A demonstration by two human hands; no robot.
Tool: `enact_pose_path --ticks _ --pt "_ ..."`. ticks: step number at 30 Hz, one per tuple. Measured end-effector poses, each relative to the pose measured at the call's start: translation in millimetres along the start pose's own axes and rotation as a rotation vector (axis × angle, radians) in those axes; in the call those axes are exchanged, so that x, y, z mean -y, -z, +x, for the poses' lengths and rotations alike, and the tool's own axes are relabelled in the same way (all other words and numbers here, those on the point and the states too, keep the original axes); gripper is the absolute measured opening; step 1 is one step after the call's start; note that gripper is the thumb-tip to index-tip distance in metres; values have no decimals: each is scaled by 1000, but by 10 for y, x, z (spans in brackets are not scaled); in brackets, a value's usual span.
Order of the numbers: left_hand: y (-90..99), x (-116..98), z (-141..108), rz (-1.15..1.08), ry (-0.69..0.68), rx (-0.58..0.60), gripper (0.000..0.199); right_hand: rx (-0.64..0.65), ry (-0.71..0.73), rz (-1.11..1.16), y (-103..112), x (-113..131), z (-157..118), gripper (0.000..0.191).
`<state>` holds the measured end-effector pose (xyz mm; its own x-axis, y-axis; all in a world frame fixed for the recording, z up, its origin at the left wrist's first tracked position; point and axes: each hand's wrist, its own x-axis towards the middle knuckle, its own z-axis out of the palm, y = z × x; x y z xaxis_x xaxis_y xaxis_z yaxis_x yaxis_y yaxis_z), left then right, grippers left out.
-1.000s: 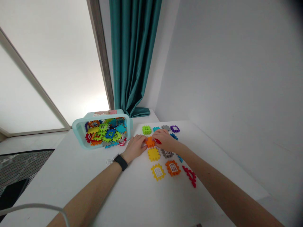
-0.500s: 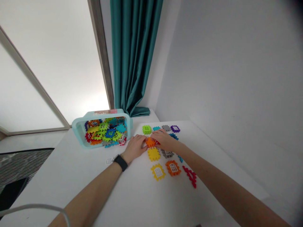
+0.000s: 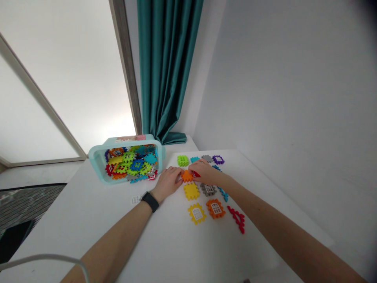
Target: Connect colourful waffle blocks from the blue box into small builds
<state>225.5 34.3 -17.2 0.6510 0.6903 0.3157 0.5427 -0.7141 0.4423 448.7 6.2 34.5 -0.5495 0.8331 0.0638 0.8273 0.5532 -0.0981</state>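
My left hand rests on the table with its thumb and fingers closed at the left edge of a notched orange building tile. From the right, my right hand pinches a red building tile, mostly hidden under its fingers, right against the orange one. Just nearer to me lie a plain yellow tile and a grey window tile. Nearer still are a yellow window tile, an orange window tile and a red triangular piece. A blue piece shows beside my right forearm.
A light-blue bin full of coloured tiles stands at the left. Beyond my hands lie green, grey and purple tiles. A small white piece is near my watch. A wall and a green curtain bound the table.
My right hand has shifted slightly, baring more of the grey window tile and the blue piece. The red tile shows a little further left and away from me. My left hand has hardly moved.
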Motion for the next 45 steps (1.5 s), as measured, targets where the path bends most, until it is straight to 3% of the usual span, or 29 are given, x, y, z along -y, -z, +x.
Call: enact_pose_path --ticks 37,45 --pt "-6 18 17 31 -7 -7 19 1 -50 -43 -81 50 36 31" --pt "45 15 -7 -49 -43 -21 24 -30 -70 -17 -85 21 -11 33"
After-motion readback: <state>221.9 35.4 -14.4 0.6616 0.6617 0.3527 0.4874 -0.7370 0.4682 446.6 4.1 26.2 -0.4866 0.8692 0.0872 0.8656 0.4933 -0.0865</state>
